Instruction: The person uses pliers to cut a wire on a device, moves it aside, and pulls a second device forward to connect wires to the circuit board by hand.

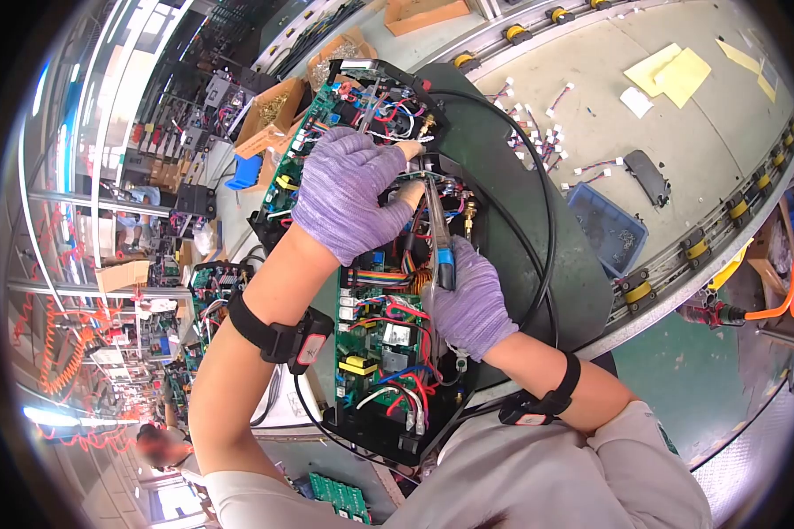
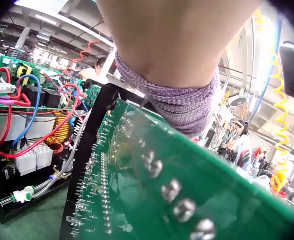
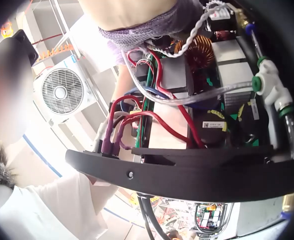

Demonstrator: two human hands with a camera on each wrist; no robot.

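Note:
An opened electronic unit (image 1: 388, 357), with green circuit boards and coloured wires in a black chassis, lies before me. My left hand (image 1: 348, 189), in a purple glove with bare fingertips, reaches over its far end. Thumb and forefinger close in on small fittings there; I cannot tell whether they pinch one. My right hand (image 1: 472, 304), gloved alike, grips a long tool with a blue-and-black handle (image 1: 446, 267), its tip right by the left fingertips. In the left wrist view a soldered green board (image 2: 152, 175) hides the left fingers. Clear tubing (image 3: 212, 92) shows in the right wrist view.
Another wired unit (image 1: 370, 88) stands just beyond. A black cable (image 1: 551, 238) loops at right. Farther right lie short wired connectors (image 1: 551, 137), a blue bin (image 1: 582, 207), a black plastic part (image 1: 648, 179) and yellow paper (image 1: 688, 78). A cardboard box (image 1: 256, 145) stands back left.

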